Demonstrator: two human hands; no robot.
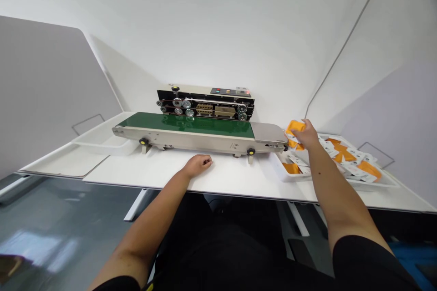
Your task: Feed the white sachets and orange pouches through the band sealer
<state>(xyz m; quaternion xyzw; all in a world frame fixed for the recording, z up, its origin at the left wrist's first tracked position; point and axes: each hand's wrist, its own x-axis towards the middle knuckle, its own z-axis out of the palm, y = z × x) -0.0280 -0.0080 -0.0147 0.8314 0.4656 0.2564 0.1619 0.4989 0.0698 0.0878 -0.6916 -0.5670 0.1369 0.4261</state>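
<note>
The right hand [307, 134] clamps at least 1 orange packet [295, 125] beside the conveyor [201, 140]; the left hand [197, 165] rests curled, fingers together, on the table [136, 168].

The belt [211, 126] in the middle of the frame is dark green, and its side [194, 140] is pale cream. The knobs [251, 151] there are black with yellow dots in the middle. Above, the button panel [223, 92] is black with red, green and orange spots. At the right, the packets [369, 170] are bright orange and white with small dark marks. The table [136, 170] is white, the floor [82, 209] at lower left is blue-grey, and the sleeves [365, 259] at the bottom are black.
</note>
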